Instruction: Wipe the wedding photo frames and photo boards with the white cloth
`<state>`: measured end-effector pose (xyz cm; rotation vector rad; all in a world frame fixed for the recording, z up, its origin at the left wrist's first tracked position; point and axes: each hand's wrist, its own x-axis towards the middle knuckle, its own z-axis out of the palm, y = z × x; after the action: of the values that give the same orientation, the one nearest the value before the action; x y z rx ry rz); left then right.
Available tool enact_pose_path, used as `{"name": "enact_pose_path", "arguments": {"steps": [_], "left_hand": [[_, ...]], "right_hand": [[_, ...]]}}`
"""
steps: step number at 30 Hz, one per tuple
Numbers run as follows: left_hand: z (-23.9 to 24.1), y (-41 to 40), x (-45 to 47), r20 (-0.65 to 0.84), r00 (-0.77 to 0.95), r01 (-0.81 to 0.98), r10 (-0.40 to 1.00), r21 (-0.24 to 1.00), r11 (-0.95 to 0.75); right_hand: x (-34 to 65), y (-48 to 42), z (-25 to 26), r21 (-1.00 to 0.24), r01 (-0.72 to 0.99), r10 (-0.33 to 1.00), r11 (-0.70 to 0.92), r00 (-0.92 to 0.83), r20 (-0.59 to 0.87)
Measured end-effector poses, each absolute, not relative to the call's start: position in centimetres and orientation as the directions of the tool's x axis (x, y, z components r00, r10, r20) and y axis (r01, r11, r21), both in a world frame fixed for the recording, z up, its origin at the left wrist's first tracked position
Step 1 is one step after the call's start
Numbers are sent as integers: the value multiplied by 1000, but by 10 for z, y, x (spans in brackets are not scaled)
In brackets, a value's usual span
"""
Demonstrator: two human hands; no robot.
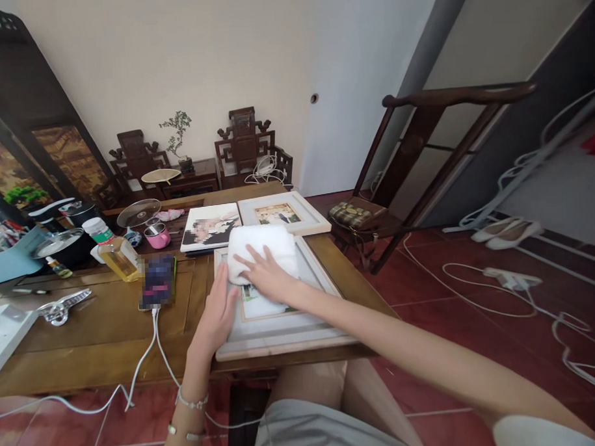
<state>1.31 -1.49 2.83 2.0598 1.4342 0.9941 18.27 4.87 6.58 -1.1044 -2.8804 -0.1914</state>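
Observation:
A large white picture frame (301,330) lies flat near the front edge of the wooden table (87,334). My right hand (267,273) lies flat with spread fingers on a folded white cloth (264,247) that rests on the frame's upper part. My left hand (217,313) rests open on the frame's left edge, fingers stretched along it. Behind this frame lie a second white framed photo (282,214) and an unframed photo print (210,226).
A phone (158,281) with a white charging cable lies left of the frame. Further left are an oil bottle (113,250), a pink cup (157,236), pots and a metal tool (61,308). A dark wooden chair (413,173) stands to the right; cables and shoes lie on the red floor.

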Motion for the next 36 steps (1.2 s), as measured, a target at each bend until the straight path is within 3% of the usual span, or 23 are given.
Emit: {"name": "enact_pose_path", "arguments": {"steps": [7,15,23,27,31,36], "left_hand": [[25,-15,11,311,194,564,930,741,-365],[28,-14,12,229,205,673,952,673,-307],[24,-9,14,240,276,789,931,496,-362],[24,-9,13,254,307,795,917,462,-394],[25,-10,13,266,318,789,910,458,-410],[23,-10,13,283,315,777,906,471,-418]], "right_hand": [[167,4,75,47,592,593,805,-800,-89],[217,-48,92,-208,478,470,853,-878,-93],[283,-59,93,-112,707,686,698,-705,-181],[312,-56,97,-91,744,725,662,-666,-174],[320,-27,94,-143,780,774,609,-624,-106],[286,37,84,-176,865,882,470,-454,123]]}}
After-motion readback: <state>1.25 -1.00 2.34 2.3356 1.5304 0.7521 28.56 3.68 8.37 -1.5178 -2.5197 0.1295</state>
